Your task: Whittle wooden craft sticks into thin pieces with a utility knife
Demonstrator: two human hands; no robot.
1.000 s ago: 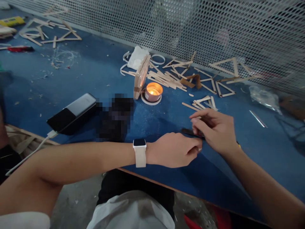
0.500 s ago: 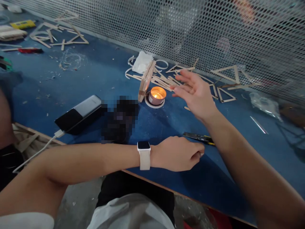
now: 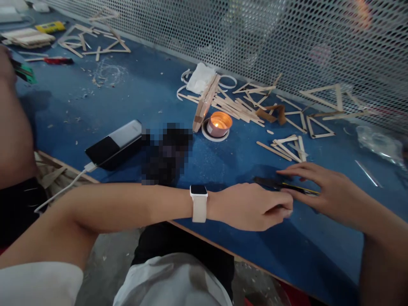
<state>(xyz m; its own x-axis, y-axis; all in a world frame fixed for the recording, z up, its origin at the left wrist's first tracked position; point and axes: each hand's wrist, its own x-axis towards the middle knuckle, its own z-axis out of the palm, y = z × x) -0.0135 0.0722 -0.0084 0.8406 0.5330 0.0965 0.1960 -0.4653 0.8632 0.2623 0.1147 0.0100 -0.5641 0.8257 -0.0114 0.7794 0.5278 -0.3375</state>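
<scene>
My left hand [image 3: 250,207], with a watch [image 3: 199,202] on its wrist, rests low over the table's front part. Its fingers are curled closed, and what they hold, if anything, is hidden. To its right, my right hand [image 3: 333,191] reaches over the utility knife [image 3: 270,182], thumb and fingers apart around the yellow-and-black handle. I cannot tell whether it touches the knife. Just beyond lie a small bundle of joined sticks [image 3: 290,148] and a loose wooden stick [image 3: 274,151]. A lit candle [image 3: 219,124] in a tin stands on a white round lid [image 3: 207,134].
Behind the candle lie a pile of wooden sticks [image 3: 237,108], a tilted stick bundle [image 3: 205,102] and white tissue [image 3: 201,77]. Stick triangles [image 3: 320,126] lie at right. A power bank [image 3: 114,142] with a cable is at left. Another person's arm [image 3: 14,119] is at the left edge. Perforated metal mesh [image 3: 255,38] closes the back.
My right hand has come down from beside the candle to the utility knife, uncovering the sticks behind it. My left hand stays closed. The view has shifted slightly left.
</scene>
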